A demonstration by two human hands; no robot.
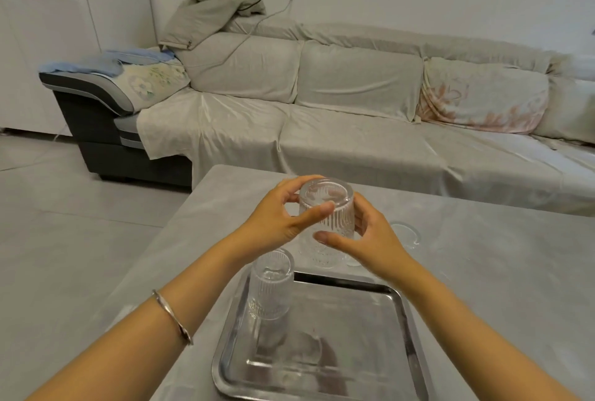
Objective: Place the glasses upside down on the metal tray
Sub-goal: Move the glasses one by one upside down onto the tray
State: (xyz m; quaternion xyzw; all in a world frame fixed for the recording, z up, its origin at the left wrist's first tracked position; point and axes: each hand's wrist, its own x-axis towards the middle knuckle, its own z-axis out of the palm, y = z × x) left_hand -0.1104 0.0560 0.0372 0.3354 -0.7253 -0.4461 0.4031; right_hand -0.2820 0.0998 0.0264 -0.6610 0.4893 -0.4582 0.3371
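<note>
Head view: ribbed glass (326,207), inverted, held above table (483,256) beyond metal tray (399,320); left hand (277,220) and right hand (370,236) both closed round its sides. Second glass (270,284) inverted on tray. Judged rigid, slippery, fragile; grip ribbed wall.

Both my forearms are bare from the near edge of view up to the hands; no sleeves show anywhere. My left hand (277,217) and right hand (370,236) wear no gloves and no rings that I can make out. Nails are short and plain, no polish visible. One thin silver bangle (174,317) circles my left wrist, lying at about 8 o'clock from that hand; its band looks slim, with a slight twist along it. My right wrist carries nothing.
</note>
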